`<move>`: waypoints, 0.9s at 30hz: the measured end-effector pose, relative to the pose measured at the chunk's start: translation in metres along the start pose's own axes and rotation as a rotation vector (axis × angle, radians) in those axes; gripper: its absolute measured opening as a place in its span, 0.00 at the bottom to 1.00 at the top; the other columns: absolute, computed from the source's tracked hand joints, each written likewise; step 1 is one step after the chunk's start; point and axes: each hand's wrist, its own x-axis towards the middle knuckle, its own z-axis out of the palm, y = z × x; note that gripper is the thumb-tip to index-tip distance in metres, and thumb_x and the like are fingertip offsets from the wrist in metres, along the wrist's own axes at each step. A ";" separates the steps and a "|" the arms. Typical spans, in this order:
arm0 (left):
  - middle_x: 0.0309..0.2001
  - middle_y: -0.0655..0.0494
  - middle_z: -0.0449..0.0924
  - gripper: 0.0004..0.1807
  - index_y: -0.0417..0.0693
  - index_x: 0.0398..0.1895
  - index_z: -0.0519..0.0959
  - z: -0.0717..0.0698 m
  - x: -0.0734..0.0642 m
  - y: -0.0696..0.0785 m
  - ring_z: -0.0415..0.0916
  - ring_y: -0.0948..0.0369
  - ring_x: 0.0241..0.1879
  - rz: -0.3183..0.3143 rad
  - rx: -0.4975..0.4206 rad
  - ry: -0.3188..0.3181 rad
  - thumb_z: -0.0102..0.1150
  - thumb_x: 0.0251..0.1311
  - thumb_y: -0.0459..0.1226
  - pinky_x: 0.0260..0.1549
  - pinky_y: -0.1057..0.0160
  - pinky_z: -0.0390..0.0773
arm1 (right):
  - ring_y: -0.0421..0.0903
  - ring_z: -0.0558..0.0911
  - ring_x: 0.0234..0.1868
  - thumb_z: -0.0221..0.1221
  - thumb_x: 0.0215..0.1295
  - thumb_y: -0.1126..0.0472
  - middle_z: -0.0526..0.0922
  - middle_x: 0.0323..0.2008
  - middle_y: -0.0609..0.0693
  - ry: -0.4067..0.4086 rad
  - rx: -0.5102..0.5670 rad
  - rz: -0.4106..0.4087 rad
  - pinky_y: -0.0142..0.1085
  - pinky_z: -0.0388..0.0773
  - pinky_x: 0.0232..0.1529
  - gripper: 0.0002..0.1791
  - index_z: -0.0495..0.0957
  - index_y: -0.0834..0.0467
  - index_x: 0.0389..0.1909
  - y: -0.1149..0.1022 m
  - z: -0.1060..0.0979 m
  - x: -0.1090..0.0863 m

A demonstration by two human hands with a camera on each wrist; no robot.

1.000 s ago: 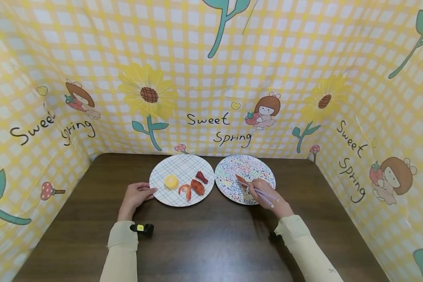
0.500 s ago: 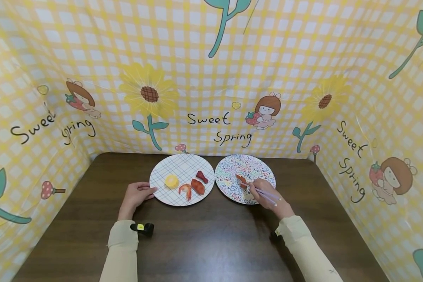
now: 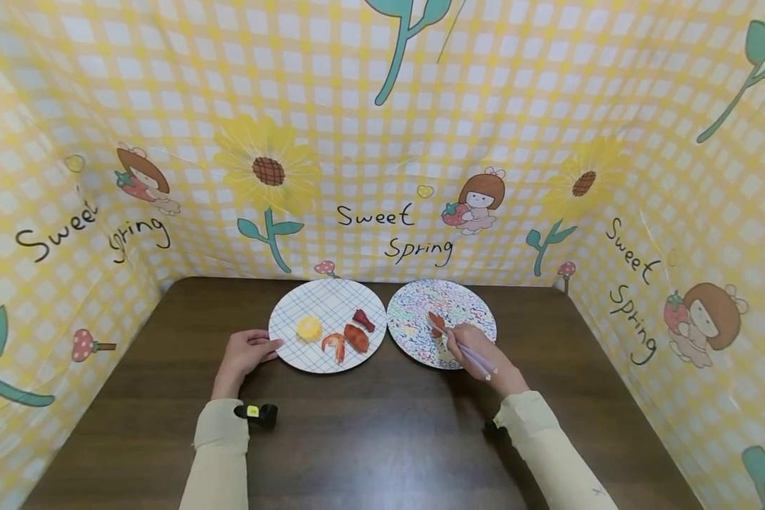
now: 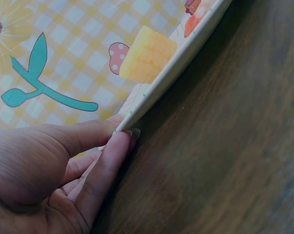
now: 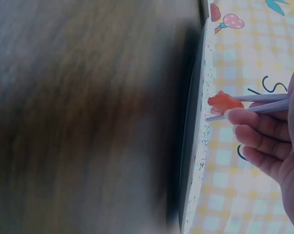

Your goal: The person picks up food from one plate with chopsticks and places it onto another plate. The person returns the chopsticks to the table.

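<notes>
My left hand pinches the left rim of a white plate with blue crossing lines, thumb on top and fingers beneath in the left wrist view. On that plate lie a yellow corn piece, a shrimp, an orange-brown meat piece and a smaller dark red piece. Over a colourfully speckled plate, my right hand holds a pair of lilac chopsticks. Their tips lie at an orange-brown food piece on this plate; how firmly they hold it, I cannot tell.
Both plates stand side by side near the far edge of a dark wooden table, rims close together. A yellow checked cloth with flowers and lettering hangs behind and at both sides. A black strap device sits on the left wrist.
The chopsticks have shifted at the food piece, spreading somewhat and then coming closer together. The piece has turned slightly on the speckled plate. My left hand has stayed on its rim.
</notes>
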 end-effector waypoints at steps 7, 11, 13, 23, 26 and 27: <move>0.45 0.43 0.83 0.32 0.24 0.63 0.69 0.001 0.001 0.000 0.82 0.69 0.32 0.002 0.004 0.008 0.70 0.62 0.35 0.36 0.69 0.85 | 0.48 0.75 0.22 0.54 0.65 0.72 0.74 0.18 0.48 0.097 -0.111 -0.138 0.40 0.76 0.29 0.13 0.73 0.59 0.21 0.003 0.003 -0.001; 0.44 0.43 0.83 0.32 0.23 0.63 0.69 0.000 0.001 -0.001 0.82 0.69 0.32 0.003 -0.004 0.009 0.71 0.62 0.34 0.36 0.69 0.85 | 0.48 0.75 0.22 0.58 0.62 0.73 0.75 0.18 0.49 0.157 -0.105 -0.173 0.39 0.75 0.27 0.13 0.73 0.59 0.18 0.004 0.004 0.000; 0.44 0.43 0.83 0.32 0.23 0.63 0.69 -0.001 0.000 -0.001 0.82 0.69 0.32 0.006 -0.004 0.009 0.71 0.62 0.34 0.36 0.69 0.85 | 0.48 0.75 0.22 0.60 0.61 0.73 0.75 0.18 0.49 0.173 -0.101 -0.176 0.39 0.75 0.26 0.14 0.74 0.59 0.18 0.004 0.004 0.000; 0.45 0.42 0.83 0.31 0.24 0.62 0.70 0.000 0.000 -0.004 0.82 0.70 0.33 0.017 -0.010 0.010 0.70 0.62 0.34 0.36 0.69 0.85 | 0.46 0.73 0.20 0.56 0.59 0.75 0.71 0.17 0.47 0.219 -0.145 -0.257 0.38 0.74 0.25 0.09 0.74 0.61 0.22 0.005 0.000 0.002; 0.45 0.42 0.83 0.31 0.23 0.62 0.70 0.000 0.000 -0.004 0.82 0.70 0.33 0.021 -0.011 0.011 0.70 0.62 0.34 0.36 0.69 0.85 | 0.46 0.72 0.19 0.56 0.58 0.75 0.71 0.16 0.47 0.216 -0.133 -0.255 0.38 0.73 0.24 0.10 0.74 0.60 0.22 0.004 -0.001 0.002; 0.45 0.42 0.83 0.31 0.23 0.62 0.69 0.000 0.000 -0.004 0.82 0.70 0.33 0.021 -0.012 0.012 0.70 0.62 0.34 0.36 0.69 0.85 | 0.45 0.73 0.19 0.56 0.58 0.75 0.71 0.16 0.47 0.210 -0.126 -0.251 0.38 0.73 0.24 0.11 0.74 0.59 0.21 0.004 -0.002 0.002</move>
